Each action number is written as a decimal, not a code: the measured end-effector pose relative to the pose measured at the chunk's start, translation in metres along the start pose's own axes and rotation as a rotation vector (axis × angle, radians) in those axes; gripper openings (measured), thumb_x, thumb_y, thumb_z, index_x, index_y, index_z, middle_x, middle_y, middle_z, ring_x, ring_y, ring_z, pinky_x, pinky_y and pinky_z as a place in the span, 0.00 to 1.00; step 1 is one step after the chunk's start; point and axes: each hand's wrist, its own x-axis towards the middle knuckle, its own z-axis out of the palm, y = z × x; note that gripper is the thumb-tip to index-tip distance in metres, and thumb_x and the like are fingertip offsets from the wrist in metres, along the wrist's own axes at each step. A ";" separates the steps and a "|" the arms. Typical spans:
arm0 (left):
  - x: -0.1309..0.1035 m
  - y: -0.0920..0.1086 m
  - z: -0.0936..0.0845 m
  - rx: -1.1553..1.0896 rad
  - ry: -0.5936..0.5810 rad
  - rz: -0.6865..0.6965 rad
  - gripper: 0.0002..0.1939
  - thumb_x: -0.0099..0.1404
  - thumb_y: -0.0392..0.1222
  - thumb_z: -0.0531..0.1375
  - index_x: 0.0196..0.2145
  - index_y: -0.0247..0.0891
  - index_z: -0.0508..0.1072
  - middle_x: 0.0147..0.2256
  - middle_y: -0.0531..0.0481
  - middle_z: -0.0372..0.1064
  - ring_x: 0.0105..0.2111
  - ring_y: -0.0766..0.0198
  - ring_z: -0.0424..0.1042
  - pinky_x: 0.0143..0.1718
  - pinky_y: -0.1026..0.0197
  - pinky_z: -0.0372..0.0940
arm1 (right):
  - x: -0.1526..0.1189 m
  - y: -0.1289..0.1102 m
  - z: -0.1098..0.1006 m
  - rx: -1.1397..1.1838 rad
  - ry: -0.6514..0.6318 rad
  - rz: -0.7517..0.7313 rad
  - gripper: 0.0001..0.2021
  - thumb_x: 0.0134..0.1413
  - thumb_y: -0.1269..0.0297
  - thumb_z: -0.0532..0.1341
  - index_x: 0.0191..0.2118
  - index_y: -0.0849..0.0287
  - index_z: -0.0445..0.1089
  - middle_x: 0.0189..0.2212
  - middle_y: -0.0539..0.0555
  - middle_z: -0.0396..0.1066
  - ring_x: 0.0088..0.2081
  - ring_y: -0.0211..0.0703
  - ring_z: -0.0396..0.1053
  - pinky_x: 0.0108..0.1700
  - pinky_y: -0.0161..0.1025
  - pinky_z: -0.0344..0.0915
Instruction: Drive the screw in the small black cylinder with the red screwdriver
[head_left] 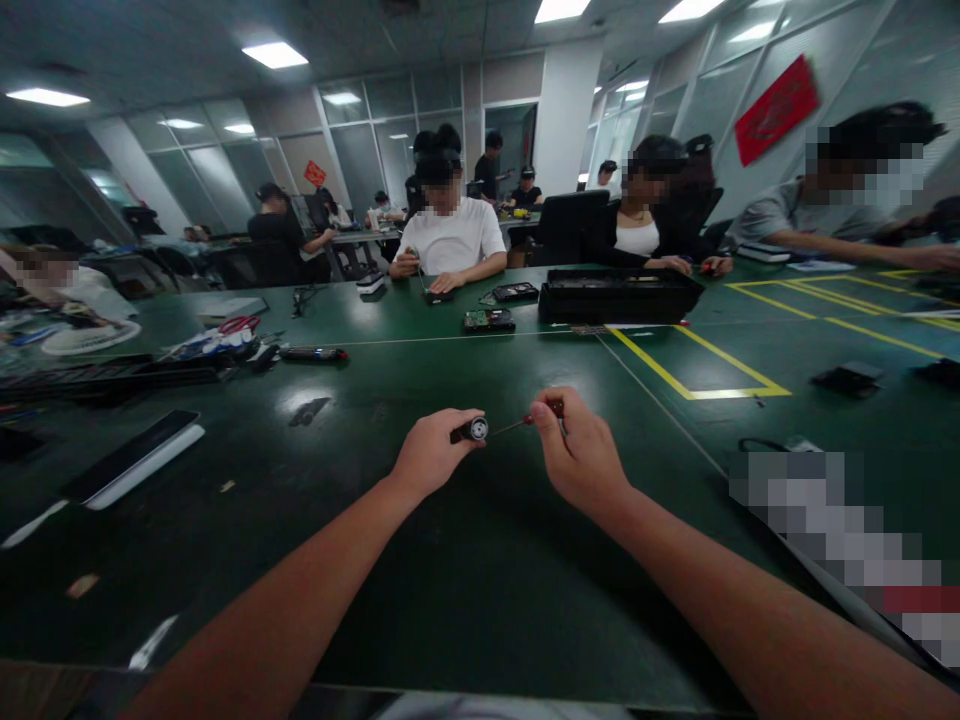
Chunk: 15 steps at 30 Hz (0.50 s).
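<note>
Our closed right hand (576, 446) should aim its red-handled metal screwdriver (529, 420) squarely at the black cylinder (478, 429) our left hand (435, 450) grips.

Dim overall; ceiling panels (275, 55) glow white; glare spots the tabletop (442, 620); edges stretched, soft.

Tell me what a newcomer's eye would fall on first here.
Probably the centre, where the left hand holds a dark cylindrical piece and the right hand grips a screwdriver pointing toward it. Next would come the yellow outline on the green table, beyond the right hand, and the red panel at upper right.
</note>
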 end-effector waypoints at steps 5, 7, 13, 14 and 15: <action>0.000 -0.001 -0.001 0.031 -0.012 0.017 0.19 0.63 0.37 0.67 0.52 0.45 0.76 0.47 0.49 0.77 0.44 0.57 0.74 0.47 0.55 0.67 | 0.000 0.000 0.000 0.037 -0.021 -0.033 0.09 0.68 0.60 0.52 0.40 0.56 0.66 0.30 0.53 0.71 0.30 0.43 0.69 0.32 0.39 0.62; 0.000 0.001 -0.002 0.037 -0.018 0.030 0.18 0.63 0.38 0.66 0.52 0.45 0.76 0.46 0.50 0.77 0.44 0.58 0.74 0.46 0.56 0.67 | 0.000 0.000 0.001 0.041 -0.054 -0.054 0.08 0.68 0.61 0.52 0.40 0.55 0.66 0.31 0.53 0.72 0.31 0.43 0.70 0.33 0.39 0.63; -0.001 0.002 -0.002 0.049 -0.024 0.046 0.18 0.64 0.39 0.66 0.51 0.46 0.77 0.46 0.51 0.77 0.44 0.58 0.74 0.47 0.56 0.67 | 0.000 -0.002 0.003 0.011 -0.076 -0.054 0.07 0.68 0.63 0.53 0.40 0.56 0.66 0.31 0.54 0.72 0.31 0.44 0.69 0.33 0.41 0.64; -0.001 0.002 -0.002 0.051 -0.024 0.046 0.18 0.64 0.39 0.66 0.51 0.46 0.76 0.46 0.51 0.77 0.45 0.58 0.74 0.48 0.56 0.67 | 0.000 -0.002 0.003 0.003 -0.083 -0.048 0.07 0.68 0.63 0.53 0.40 0.56 0.66 0.30 0.54 0.71 0.31 0.44 0.69 0.32 0.40 0.64; -0.001 0.002 -0.002 0.051 -0.028 0.047 0.18 0.64 0.39 0.66 0.52 0.46 0.76 0.47 0.51 0.76 0.45 0.58 0.74 0.48 0.55 0.67 | 0.000 -0.002 0.003 -0.005 -0.092 -0.045 0.07 0.68 0.62 0.53 0.40 0.57 0.66 0.31 0.54 0.72 0.31 0.44 0.69 0.32 0.40 0.63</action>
